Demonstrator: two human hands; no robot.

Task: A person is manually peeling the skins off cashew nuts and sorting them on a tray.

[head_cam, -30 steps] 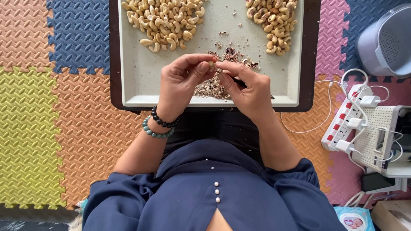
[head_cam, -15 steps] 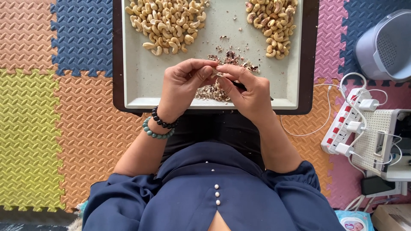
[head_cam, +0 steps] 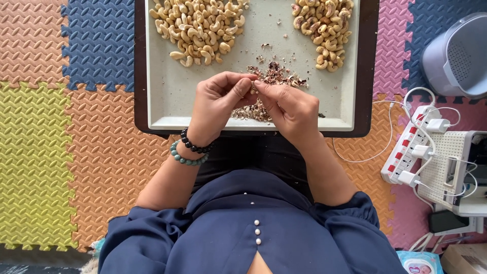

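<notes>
Both hands meet over the near middle of a grey tray with a dark brown rim. My left hand, with two bead bracelets at the wrist, pinches a small cashew nut between thumb and fingers. My right hand pinches the same nut from the other side with its fingertips. Under and behind the hands lies a pile of brown husk bits. A heap of pale peeled cashews sits at the tray's far left, and a heap of brown-skinned cashews at the far right.
The tray rests on coloured foam floor mats. To the right lie a white power strip with chargers and cables, a white perforated box and a grey plastic bin. A wipes packet is at the bottom right.
The hands stay together on the nut, with the fingertips shifting slightly. A dark object seen under my right palm earlier is hidden now.
</notes>
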